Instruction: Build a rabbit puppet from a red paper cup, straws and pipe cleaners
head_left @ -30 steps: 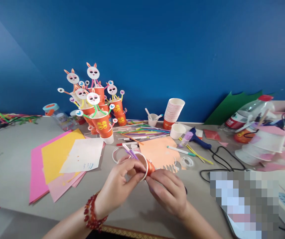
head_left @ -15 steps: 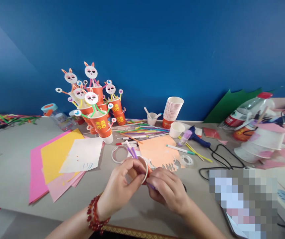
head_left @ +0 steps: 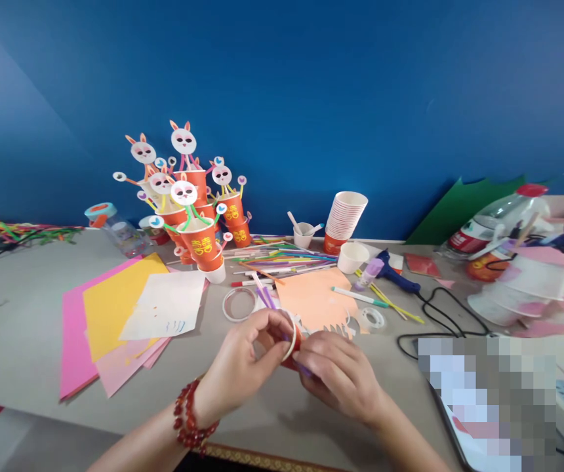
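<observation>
My left hand (head_left: 242,364), with a red bead bracelet on its wrist, is closed round the rim of a small orange paper cup (head_left: 292,341) held on its side just above the table. A purple pipe cleaner (head_left: 264,295) sticks up out of the cup. My right hand (head_left: 336,375) is closed round the cup's base from the right, and a purple end shows under its fingers. Most of the cup is hidden by both hands.
Finished rabbit cups (head_left: 198,216) stand at the back left. Pink, yellow and white sheets (head_left: 115,308) lie left. Orange paper (head_left: 311,298), tape rolls (head_left: 239,305), markers (head_left: 282,259), a cup stack (head_left: 343,219) and a blue glue gun (head_left: 395,275) with cable lie beyond my hands.
Both hands have kept hold of the cup and shifted slightly right. The left fingers have curled further over the rim, and the cup has turned a little between the hands.
</observation>
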{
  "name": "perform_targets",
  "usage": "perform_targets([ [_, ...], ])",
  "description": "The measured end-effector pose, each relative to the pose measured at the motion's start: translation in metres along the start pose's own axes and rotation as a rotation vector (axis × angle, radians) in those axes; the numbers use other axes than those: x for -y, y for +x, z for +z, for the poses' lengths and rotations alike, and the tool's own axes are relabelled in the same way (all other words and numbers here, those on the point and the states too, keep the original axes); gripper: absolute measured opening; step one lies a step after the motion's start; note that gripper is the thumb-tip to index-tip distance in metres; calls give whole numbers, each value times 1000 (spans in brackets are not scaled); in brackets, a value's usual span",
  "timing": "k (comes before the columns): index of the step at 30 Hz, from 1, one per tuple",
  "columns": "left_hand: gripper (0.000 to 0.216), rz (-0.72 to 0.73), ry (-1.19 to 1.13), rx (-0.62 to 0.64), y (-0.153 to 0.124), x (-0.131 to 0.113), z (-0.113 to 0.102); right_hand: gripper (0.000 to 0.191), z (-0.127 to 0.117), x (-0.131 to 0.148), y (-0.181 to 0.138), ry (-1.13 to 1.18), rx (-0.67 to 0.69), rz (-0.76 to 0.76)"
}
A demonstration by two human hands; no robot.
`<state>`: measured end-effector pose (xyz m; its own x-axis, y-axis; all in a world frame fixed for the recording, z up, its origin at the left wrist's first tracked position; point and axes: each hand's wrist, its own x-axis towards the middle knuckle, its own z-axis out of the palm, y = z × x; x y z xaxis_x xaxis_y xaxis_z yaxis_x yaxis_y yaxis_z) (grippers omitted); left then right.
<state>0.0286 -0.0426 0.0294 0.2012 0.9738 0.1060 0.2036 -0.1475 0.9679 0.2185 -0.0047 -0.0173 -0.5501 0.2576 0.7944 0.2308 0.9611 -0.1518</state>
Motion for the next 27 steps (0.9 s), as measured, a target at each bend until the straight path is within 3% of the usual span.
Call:
perform_targets([
  [5, 13, 43, 85, 47, -4, -4, -6, 16, -1, -2, -3, 25, -2, -10],
  [10, 37, 210, 294, 100, -7, -6, -14, 18, 0, -6, -6, 63, -32, 21],
  [18, 44, 299, 585, 79, -11, -5, -16, 17, 0, -7, -3, -6, 6, 27],
  [27, 24, 369, 622, 57, -13, -6, -11, 17, -3, -6, -5, -19, -32, 20],
])
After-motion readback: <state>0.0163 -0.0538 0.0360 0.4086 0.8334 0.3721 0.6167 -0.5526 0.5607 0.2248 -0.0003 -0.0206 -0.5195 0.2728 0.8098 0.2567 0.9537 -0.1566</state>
